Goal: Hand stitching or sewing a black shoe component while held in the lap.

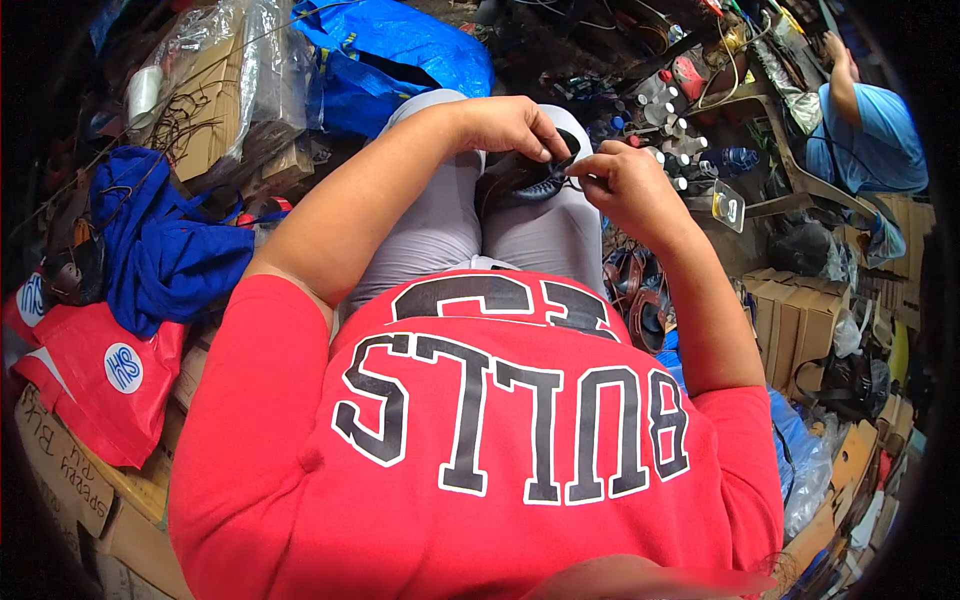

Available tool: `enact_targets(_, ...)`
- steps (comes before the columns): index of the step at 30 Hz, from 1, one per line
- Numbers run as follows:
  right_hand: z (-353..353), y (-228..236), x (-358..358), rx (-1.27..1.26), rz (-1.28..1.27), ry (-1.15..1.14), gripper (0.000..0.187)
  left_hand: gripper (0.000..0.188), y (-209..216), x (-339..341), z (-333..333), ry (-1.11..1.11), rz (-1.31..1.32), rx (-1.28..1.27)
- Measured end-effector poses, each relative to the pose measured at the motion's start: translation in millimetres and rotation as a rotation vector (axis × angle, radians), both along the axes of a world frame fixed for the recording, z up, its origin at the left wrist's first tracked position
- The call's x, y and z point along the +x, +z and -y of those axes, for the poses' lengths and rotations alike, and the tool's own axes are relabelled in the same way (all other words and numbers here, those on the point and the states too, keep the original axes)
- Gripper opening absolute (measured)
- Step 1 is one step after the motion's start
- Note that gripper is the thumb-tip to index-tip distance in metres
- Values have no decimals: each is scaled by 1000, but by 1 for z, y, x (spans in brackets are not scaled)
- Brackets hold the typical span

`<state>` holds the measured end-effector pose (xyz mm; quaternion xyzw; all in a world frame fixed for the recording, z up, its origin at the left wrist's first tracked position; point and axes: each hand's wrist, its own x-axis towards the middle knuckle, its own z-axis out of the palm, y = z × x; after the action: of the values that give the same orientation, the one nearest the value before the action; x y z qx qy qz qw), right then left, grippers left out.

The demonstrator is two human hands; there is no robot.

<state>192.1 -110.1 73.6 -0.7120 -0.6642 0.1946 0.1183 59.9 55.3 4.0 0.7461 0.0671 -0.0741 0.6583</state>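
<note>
A black shoe [538,188] with stitching along its edge rests on my lap, between my grey-trousered thighs. My left hand [512,126] is closed on the shoe's upper edge from the far left, thumb and fingers bent over it. At the shoe's right side my right hand [628,184] is closed in a pinch close to the stitched rim. Whatever lies between those right fingertips, perhaps thread or a small tool, is too small to make out. Part of the shoe is hidden behind my left hand.
Beyond my knees lies a blue plastic bag [400,60]. Several bottles [680,140] stand at the far right, near another person in a light blue shirt [868,135]. Blue cloth [165,235] and a red bag [100,370] lie left; cardboard boxes [785,320] are stacked right.
</note>
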Motion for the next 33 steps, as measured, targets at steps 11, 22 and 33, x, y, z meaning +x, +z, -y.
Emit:
enact_targets(11,-2,-33,37,-326,-661,-149,23,34,-6,8,-5,-45,-2,-10)
enact_targets(22,-2,-60,26,-168,-889,-198,19,31,-12,12,-7,-25,-18,-37)
enact_targets(33,18,-36,0,46,-420,-173,22,28,4,-58,22,502,191,577)
